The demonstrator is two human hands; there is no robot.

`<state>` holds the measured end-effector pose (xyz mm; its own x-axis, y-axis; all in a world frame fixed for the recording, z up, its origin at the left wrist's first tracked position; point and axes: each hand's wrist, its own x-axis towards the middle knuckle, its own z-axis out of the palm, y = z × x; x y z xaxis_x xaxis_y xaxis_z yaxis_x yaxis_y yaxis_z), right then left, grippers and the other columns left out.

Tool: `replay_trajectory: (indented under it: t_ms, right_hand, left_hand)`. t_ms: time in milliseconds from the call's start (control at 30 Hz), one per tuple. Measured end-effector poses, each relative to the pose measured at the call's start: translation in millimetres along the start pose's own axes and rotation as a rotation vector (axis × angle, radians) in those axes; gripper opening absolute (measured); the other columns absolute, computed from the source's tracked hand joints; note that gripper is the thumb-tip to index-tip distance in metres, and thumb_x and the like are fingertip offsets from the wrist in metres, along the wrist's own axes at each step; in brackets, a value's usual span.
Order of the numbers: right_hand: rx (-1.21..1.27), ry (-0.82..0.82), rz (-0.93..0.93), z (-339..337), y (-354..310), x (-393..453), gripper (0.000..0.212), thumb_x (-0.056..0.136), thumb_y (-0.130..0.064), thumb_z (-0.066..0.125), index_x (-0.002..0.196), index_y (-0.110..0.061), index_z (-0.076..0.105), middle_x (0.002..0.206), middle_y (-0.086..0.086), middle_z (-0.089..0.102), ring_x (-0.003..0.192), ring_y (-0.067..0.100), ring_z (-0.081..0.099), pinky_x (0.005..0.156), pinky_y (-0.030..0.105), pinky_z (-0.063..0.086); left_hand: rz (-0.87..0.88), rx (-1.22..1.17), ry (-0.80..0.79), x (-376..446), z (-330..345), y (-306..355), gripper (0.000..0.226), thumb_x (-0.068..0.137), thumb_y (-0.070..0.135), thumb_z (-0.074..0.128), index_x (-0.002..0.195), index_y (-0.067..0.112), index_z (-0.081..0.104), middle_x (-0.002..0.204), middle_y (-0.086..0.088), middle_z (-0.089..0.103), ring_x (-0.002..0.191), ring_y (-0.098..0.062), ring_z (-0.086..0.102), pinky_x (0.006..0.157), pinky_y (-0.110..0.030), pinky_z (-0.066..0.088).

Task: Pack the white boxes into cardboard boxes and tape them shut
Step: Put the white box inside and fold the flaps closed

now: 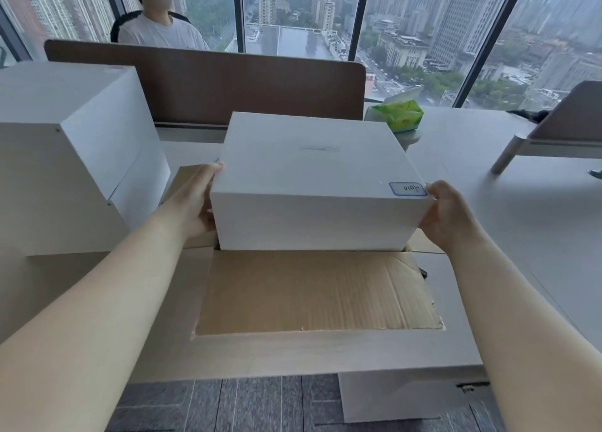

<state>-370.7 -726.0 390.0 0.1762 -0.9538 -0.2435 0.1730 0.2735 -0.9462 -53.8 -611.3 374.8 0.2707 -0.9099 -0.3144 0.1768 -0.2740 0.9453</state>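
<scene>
White box [312,177] over cardboard box [312,294], white desk [488,203]

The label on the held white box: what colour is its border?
Blue, on the label at the white box corner; head view.

A green plastic pack of tissues [398,114] lies on the pale grey table [508,210] beside a brown, round-cornered divider panel [208,82]. Behind that panel sits a person in a white T-shirt [163,32] on a black chair. Tall windows with dark frames [356,17] show high-rise buildings. Grey carpet tiles [228,405] cover the floor below the table's edge.
</scene>
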Motion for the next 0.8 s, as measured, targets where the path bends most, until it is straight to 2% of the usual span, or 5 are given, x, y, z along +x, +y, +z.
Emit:
replay_trajectory:
  t_ms: [233,433,567,733,800]
  right_hand:
    - [-0.199,0.067,-0.055,-3.9,10.7,-0.3,0.046,0.079,0.02,0.021,0.099,0.005,0.06,0.061,0.003,0.07,0.047,0.008,0.064,0.047,0.015,0.048]
    - [-0.323,0.16,-0.005,0.0,27.6,12.2,0.048,0.079,0.023,0.026,0.115,0.014,0.055,0.119,0.032,0.057,0.068,0.027,0.056,0.043,0.015,0.048]
    - [-0.459,0.165,-0.017,0.3,36.6,19.4,0.048,0.08,0.02,0.027,0.113,0.009,0.06,0.107,0.02,0.061,0.07,0.027,0.056,0.052,0.022,0.048]
    - [-0.698,0.164,0.013,4.3,43.9,35.2,0.033,0.081,0.012,0.032,0.079,0.002,0.064,0.079,0.011,0.053,0.071,0.022,0.046,0.054,0.02,0.034]
    - [-0.804,0.157,0.022,6.6,44.3,43.3,0.025,0.078,0.012,0.033,0.077,0.014,0.058,0.075,0.01,0.046,0.073,0.021,0.041,0.06,0.024,0.03]
  left_hand:
    - [-0.009,0.048,0.175,1.2,9.2,-12.5,0.027,0.1,0.023,0.035,0.099,0.011,0.059,0.091,-0.004,0.059,0.081,-0.018,0.053,0.068,-0.028,0.041]
    - [0.011,0.127,0.249,5.0,17.4,-19.9,0.022,0.098,0.002,0.037,0.089,-0.002,0.056,0.086,-0.01,0.058,0.07,-0.02,0.059,0.063,-0.029,0.047]
    - [0.032,0.369,0.338,21.5,13.1,-29.6,0.025,0.096,-0.001,0.039,0.075,0.003,0.053,0.093,-0.013,0.053,0.087,-0.024,0.05,0.078,-0.029,0.037]
    - [0.034,0.652,0.387,28.6,17.8,-35.8,0.031,0.091,-0.002,0.034,0.064,0.014,0.032,0.068,-0.006,0.031,0.063,-0.018,0.027,0.056,-0.027,0.015]
    - [0.014,0.773,0.388,27.5,25.4,-36.7,0.038,0.09,-0.005,0.033,0.059,0.013,0.023,0.062,-0.003,0.024,0.055,-0.018,0.02,0.051,-0.027,0.013]
